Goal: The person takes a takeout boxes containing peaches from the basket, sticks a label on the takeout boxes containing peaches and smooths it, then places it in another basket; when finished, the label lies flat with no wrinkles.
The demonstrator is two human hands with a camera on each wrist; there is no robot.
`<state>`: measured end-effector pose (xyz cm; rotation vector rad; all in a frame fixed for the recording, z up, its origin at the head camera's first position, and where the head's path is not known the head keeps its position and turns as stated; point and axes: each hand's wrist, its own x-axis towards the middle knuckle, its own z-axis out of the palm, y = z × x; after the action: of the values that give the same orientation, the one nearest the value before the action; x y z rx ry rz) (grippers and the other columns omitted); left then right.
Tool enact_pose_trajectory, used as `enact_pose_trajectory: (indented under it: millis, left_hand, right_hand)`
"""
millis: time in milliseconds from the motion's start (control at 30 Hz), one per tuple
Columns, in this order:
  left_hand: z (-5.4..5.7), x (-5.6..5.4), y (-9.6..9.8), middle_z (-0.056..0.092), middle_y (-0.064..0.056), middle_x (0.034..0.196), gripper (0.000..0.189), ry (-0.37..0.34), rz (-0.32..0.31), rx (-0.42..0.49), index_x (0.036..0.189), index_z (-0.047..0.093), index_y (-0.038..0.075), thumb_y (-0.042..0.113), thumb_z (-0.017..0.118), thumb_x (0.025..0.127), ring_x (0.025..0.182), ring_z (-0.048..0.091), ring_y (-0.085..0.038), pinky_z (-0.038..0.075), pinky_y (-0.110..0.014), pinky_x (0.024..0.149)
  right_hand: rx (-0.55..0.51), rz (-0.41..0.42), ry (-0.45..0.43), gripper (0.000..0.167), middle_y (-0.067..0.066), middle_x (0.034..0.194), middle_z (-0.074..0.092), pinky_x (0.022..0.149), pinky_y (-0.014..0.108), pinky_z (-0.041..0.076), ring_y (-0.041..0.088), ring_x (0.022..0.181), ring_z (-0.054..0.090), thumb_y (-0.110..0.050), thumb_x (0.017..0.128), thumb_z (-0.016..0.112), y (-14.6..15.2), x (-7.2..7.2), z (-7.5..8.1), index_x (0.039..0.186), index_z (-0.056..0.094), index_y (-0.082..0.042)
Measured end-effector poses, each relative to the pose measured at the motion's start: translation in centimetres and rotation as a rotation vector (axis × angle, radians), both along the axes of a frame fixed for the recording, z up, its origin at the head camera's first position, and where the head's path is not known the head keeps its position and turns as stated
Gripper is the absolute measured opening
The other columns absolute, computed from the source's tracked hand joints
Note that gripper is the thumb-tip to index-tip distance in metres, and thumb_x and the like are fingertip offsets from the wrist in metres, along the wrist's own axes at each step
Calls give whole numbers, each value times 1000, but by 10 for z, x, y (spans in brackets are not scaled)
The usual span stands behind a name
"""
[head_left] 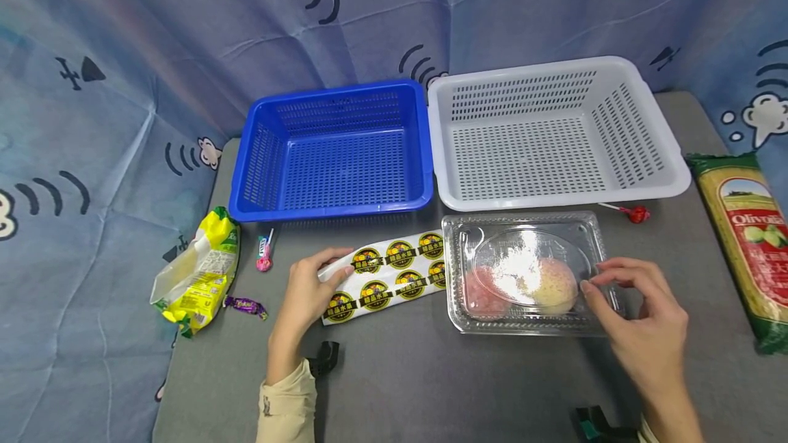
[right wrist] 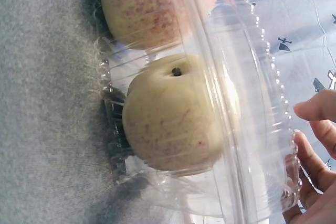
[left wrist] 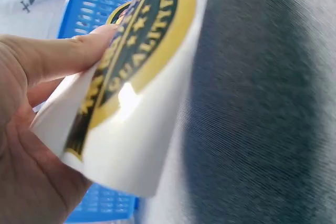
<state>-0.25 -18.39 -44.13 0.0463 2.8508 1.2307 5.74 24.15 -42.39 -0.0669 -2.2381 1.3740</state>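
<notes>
My left hand (head_left: 317, 286) pinches the left end of a white sticker sheet (head_left: 394, 272) between thumb and fingers. Rows of round black-and-gold labels cover it, and its held end curls up in the left wrist view. To its right, a clear plastic fruit box (head_left: 455, 224) stands on the table, its near left part close to the sheet. Two round fruits, one pinkish (head_left: 486, 296) and one yellow with red flecks (right wrist: 173, 114), lie inside. My right hand (head_left: 640, 306) is at the box's right rim, thumb and forefinger apart, other fingers partly behind the clear plastic.
A blue basket (head_left: 332, 214) and a white basket (head_left: 554, 199) stand at the back. Left lie a yellow bag (head_left: 206, 279), a lollipop (head_left: 264, 258) and a purple-wrapped candy (head_left: 246, 306). A red lollipop (head_left: 638, 214) and a pasta packet (head_left: 747, 238) lie on the right.
</notes>
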Motion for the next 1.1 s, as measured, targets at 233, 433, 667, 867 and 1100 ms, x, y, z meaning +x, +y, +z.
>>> enact_pose_trajectory:
  millis: [233,433,667,867,1100]
  left_hand:
    - [14,3,6,82,-8,108,28,8,-10,64,120,81,14,14,83,92,80,68,-17,52,-28,71]
    - [28,7,11,82,-1,113,24,4,-28,123,119,82,17,15,81,95,99,74,-15,56,-30,84]
    - [38,12,15,82,0,111,21,22,-36,215,118,82,18,18,79,97,93,71,-10,55,-24,79]
    - [46,16,21,82,-2,110,20,-4,-22,356,117,82,16,18,78,97,87,71,-7,56,-22,74]
    - [53,19,36,81,-10,108,21,-19,-33,472,118,81,10,13,77,97,77,72,-9,60,-26,68]
  right_hand:
    - [-20,33,4,23,-18,112,66,94,16,37,0,110,60,26,72,76,-3,-1,4,91,70,14]
    - [-18,46,4,25,-17,113,66,94,15,37,0,111,59,26,71,76,-5,0,3,91,70,13]
    - [-27,55,7,27,-17,114,67,95,16,36,0,113,59,28,69,76,-8,0,-1,91,70,12]
    - [-32,63,0,26,-17,112,67,95,16,37,2,113,59,26,70,78,-11,1,0,90,71,11]
    - [-58,96,17,25,-13,112,68,96,15,40,6,115,60,28,70,76,-14,2,1,90,69,13]
